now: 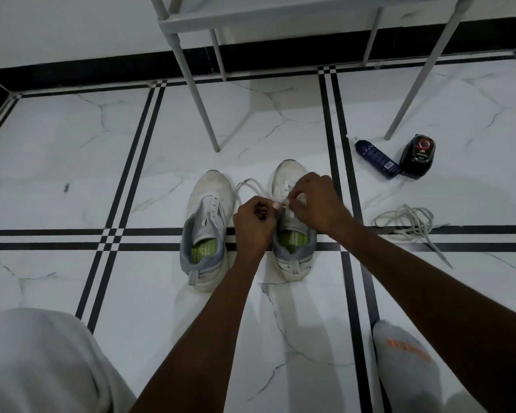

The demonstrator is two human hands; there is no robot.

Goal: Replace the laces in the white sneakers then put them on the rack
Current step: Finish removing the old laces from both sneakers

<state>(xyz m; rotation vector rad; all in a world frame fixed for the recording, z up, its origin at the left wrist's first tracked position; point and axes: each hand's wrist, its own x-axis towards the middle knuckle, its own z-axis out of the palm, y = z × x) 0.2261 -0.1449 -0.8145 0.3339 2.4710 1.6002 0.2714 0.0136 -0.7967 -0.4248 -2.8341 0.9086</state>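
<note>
Two white sneakers side by side, left hand and right hand fingers pinching one lace, one loose lace pile

rack top cut off, r. sneaker eyelets behind hands

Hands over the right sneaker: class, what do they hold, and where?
Both hands, left and right, pinch a white shoelace near its ends.

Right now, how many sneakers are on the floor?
2: the left sneaker, unlaced, and the right sneaker beside it, partly under both hands. None on the rack.
</note>
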